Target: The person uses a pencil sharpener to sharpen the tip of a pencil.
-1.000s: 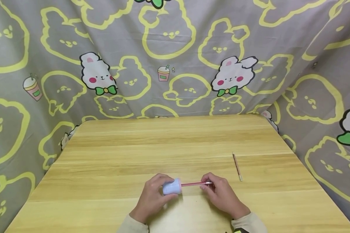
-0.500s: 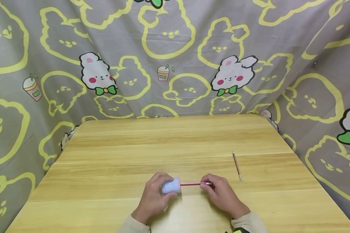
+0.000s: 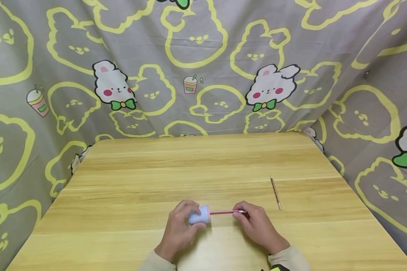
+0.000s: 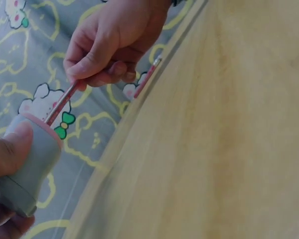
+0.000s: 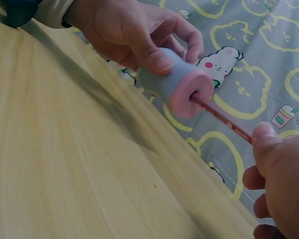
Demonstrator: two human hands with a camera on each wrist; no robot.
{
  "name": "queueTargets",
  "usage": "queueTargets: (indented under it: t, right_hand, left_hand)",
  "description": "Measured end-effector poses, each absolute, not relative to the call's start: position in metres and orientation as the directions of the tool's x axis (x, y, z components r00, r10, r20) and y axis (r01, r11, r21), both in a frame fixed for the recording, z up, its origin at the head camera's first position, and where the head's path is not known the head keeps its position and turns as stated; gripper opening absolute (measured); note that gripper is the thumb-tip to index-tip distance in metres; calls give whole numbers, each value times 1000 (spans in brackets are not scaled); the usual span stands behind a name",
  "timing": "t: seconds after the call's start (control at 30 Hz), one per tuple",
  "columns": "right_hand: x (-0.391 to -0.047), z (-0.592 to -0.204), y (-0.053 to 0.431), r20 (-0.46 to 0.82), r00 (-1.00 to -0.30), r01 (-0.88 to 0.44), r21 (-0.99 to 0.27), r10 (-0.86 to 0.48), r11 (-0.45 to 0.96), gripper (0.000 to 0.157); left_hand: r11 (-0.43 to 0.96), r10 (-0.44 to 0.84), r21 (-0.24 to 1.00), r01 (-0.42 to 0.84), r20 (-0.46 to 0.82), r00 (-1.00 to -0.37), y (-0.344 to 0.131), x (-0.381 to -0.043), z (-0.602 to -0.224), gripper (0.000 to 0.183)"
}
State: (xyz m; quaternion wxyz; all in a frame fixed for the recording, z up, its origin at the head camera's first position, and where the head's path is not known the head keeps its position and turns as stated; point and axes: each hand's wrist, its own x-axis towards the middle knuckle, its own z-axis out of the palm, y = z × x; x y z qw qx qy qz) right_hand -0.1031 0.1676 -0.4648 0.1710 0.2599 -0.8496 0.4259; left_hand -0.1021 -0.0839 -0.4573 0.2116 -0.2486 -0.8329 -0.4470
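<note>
In the head view, my left hand [image 3: 179, 229] grips a light blue pencil sharpener [image 3: 199, 215] with a pink end that faces right. My right hand [image 3: 257, 226] pinches a red pencil [image 3: 224, 212] close to its rear end. The right wrist view shows the pencil [image 5: 224, 118] entering the round hole in the sharpener's pink face [image 5: 192, 92]; its tip is hidden inside. Thumb and fingers of the left hand lie on opposite sides of the sharpener body [image 4: 32, 159] in the left wrist view. Both hands are held low over the near part of the table.
A second pencil [image 3: 276, 192], dark red with a pale end, lies on the wooden table [image 3: 156, 169] beyond and to the right of my right hand. A grey curtain [image 3: 217, 49] with yellow cartoon outlines hangs behind the table and along its sides.
The sharpener and the pencil have shifted very slightly away from me in the head view. Both hands keep their holds, and the loose pencil lies where it was.
</note>
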Motion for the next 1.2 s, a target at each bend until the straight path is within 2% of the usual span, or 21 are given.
queueTargets:
  t: [0.27,0.47,0.57,0.67,0.8,0.93,1.07,1.2]
  right_hand:
    - [-105,-465,167,527,-806,-583,-630,-269,514,6]
    - [-106,-465,169,557,-788,-601,-606,-260,521,5]
    - [-107,-465,170,571,-780,-607,-590,-257,532,10]
    - [-107,-465,170,583,-771,-614,-576,-256,539,15]
    - [-106,-465,170,569,-779,-611,-596,-263,521,9]
    - [-105,-464,171,546,-788,-610,-627,-285,485,12]
    - [-104,-463,172,543,-783,-619,-626,-304,475,3]
    - [-104,-463,172,543,-785,-614,-619,-298,489,5]
  left_hand:
    - [470,259,595,652,613,-746,-85,-104,-463,39]
    - [412,279,576,706,657,-700,-87,-106,-467,37]
    - [397,293,567,721,666,-686,-88,-107,-467,36]
    - [391,302,566,726,666,-682,-89,-107,-466,35]
    - [389,303,569,724,663,-684,-90,-107,-464,34]
    - [401,302,567,719,660,-688,-91,-109,-464,35]
    - [416,309,557,719,657,-688,-92,-109,-462,36]
    - [424,315,547,722,658,-684,-94,-110,-461,36]
